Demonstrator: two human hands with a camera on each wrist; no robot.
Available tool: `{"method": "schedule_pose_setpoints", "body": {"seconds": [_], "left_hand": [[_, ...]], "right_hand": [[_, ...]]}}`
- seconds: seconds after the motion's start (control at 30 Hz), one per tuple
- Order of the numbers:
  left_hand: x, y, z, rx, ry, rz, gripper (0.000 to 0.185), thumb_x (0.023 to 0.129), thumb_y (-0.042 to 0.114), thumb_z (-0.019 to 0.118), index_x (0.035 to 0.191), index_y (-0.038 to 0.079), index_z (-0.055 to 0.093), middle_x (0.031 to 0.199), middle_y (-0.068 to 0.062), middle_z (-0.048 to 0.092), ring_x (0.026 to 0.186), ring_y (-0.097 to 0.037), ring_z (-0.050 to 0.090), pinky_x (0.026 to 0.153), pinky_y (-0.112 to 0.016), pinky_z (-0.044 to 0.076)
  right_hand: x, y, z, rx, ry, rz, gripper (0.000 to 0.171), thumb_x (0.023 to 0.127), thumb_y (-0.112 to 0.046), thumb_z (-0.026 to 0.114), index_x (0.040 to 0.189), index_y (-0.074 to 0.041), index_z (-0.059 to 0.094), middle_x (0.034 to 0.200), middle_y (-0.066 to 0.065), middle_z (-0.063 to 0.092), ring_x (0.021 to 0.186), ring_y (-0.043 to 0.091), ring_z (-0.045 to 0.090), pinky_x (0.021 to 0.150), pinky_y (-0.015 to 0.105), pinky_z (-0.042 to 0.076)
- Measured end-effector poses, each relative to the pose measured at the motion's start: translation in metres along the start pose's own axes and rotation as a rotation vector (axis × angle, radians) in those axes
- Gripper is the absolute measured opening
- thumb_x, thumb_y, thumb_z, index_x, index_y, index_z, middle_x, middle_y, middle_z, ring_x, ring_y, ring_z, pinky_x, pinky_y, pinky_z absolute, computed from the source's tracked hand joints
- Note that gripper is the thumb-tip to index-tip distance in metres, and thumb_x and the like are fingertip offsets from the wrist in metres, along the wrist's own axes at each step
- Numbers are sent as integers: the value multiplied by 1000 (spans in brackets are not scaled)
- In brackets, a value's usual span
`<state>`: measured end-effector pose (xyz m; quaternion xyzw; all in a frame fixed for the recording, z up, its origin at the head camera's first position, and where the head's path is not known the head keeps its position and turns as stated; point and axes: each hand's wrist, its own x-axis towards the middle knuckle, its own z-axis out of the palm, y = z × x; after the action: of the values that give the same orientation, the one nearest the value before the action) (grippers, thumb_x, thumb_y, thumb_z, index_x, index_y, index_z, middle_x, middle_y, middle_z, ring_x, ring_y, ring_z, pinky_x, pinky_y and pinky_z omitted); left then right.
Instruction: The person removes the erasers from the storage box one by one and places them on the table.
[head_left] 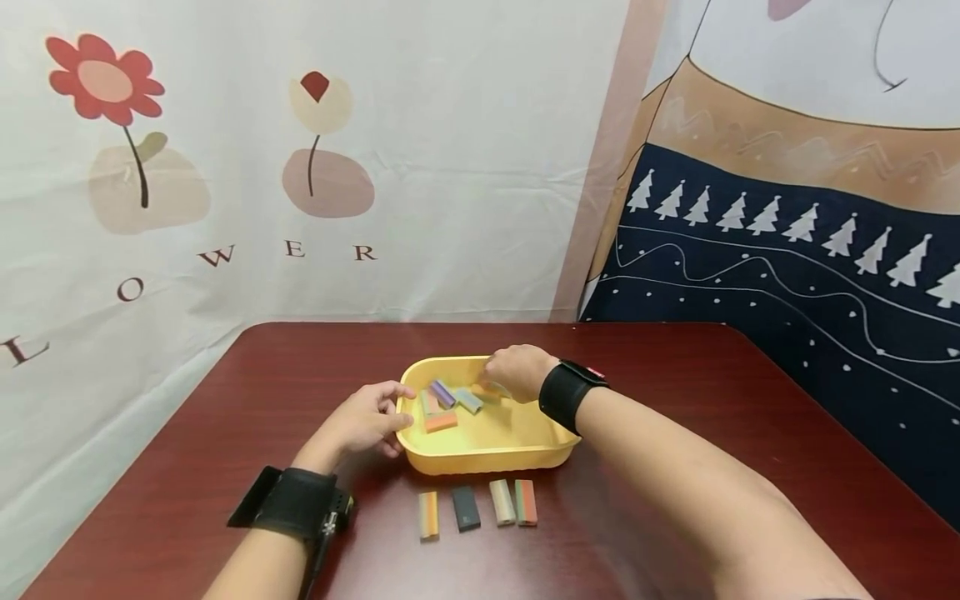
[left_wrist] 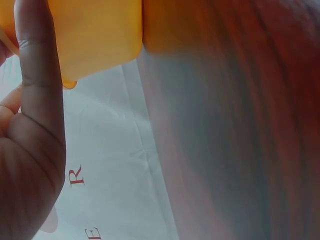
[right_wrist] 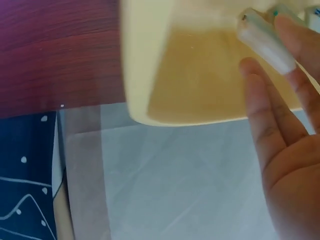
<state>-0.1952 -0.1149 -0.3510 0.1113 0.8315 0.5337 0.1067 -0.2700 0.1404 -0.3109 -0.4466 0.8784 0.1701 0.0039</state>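
A yellow tray (head_left: 487,450) stands mid-table and holds several small coloured blocks, among them a purple one (head_left: 442,392) and an orange one (head_left: 441,422). My left hand (head_left: 367,421) grips the tray's left rim, thumb on top; in the left wrist view the thumb (left_wrist: 37,100) lies along the tray wall (left_wrist: 95,35). My right hand (head_left: 517,371) reaches into the far side of the tray. In the right wrist view its fingertips (right_wrist: 260,75) pinch a pale block (right_wrist: 265,42) inside the tray (right_wrist: 150,60).
Several blocks lie in a row on the dark red table (head_left: 675,400) in front of the tray: a tan-orange one (head_left: 428,514), a dark grey one (head_left: 465,508), a beige one (head_left: 502,502), an orange-green one (head_left: 526,502). Printed cloth hangs behind.
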Motion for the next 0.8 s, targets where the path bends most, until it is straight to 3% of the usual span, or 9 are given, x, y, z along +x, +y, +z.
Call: {"method": "schedule_pose_setpoints", "body": {"seconds": [0.33,0.8], "left_hand": [[-1,2,0,7,15,-20,38,90,-1,63,126,-5,53,70,-11,53,53,-21,61,52,-38,58],[-1,3,-1,9,13,-34,38,91,0,64,127,-3,53,71,-12,53,54,-21,61,52,-37,58]], "right_hand": [[7,0,6,-113,45,-61,13,94,-11,65,101,-17,72,89,-1,64,66,14,56,56,24,49],[12,-3,10,-247,71,-77,18,89,-2,69,96,-19,70,87,-3,60,52,11,39,45,22,35]]}}
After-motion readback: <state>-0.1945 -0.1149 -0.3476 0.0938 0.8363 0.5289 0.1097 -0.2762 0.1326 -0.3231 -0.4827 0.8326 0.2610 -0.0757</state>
